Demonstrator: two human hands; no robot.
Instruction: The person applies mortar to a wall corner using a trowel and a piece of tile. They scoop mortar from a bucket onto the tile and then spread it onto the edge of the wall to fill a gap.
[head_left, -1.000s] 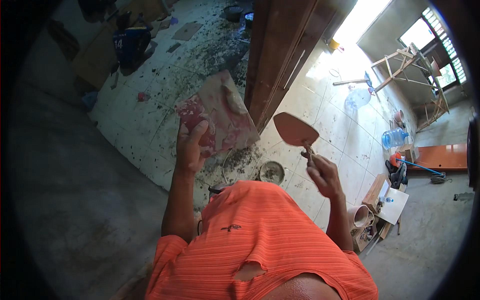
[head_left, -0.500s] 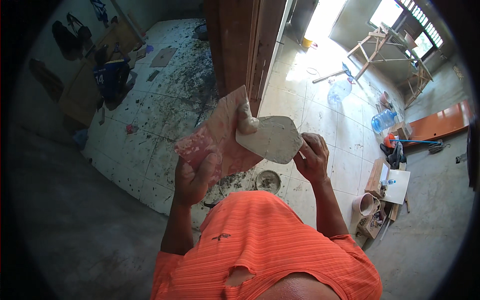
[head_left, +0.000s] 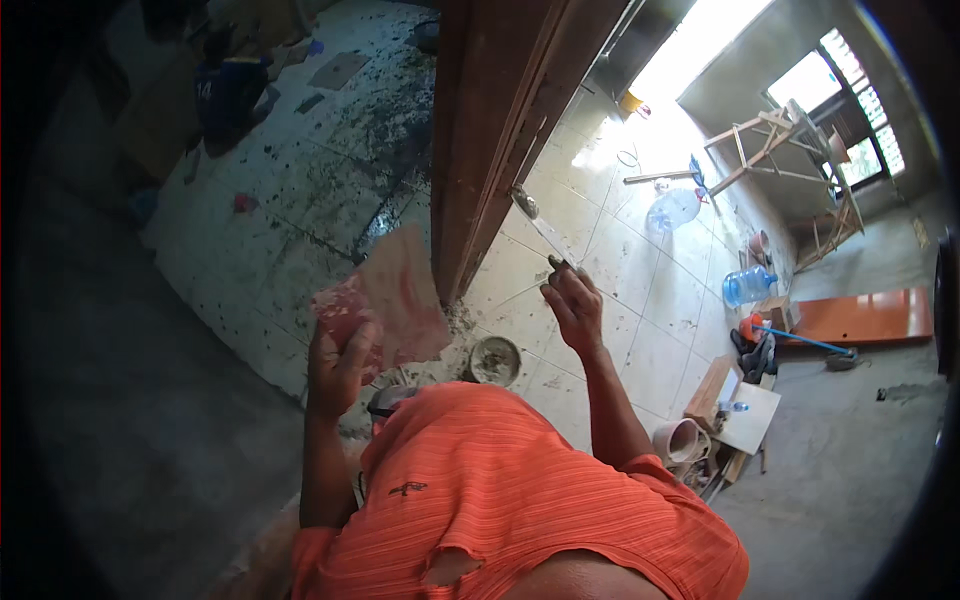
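Note:
My left hand (head_left: 341, 366) grips a flat, pinkish, mortar-smeared board (head_left: 405, 300) by its near left corner, thumb on top. Closed around the handle of a trowel (head_left: 547, 236), my right hand (head_left: 575, 305) is raised beside a brown wooden door frame (head_left: 490, 150). The trowel's blade shows nearly edge-on. On its far end sits a grey lump of mortar (head_left: 525, 203), close to or touching the frame's edge; I cannot tell which. Board and trowel are apart.
A round pan (head_left: 495, 361) of mortar stands on the tiles below. At the far left another person (head_left: 232, 95) crouches in a darker room with a dirty floor. To the right are a bucket (head_left: 678, 440), a blue water jug (head_left: 748, 286), an orange panel (head_left: 860, 315) and a wooden trestle (head_left: 770, 150).
The trowel has left the board and swung up to the door frame, turning edge-on with mortar at its tip. My left hand and the board have moved lower and left.

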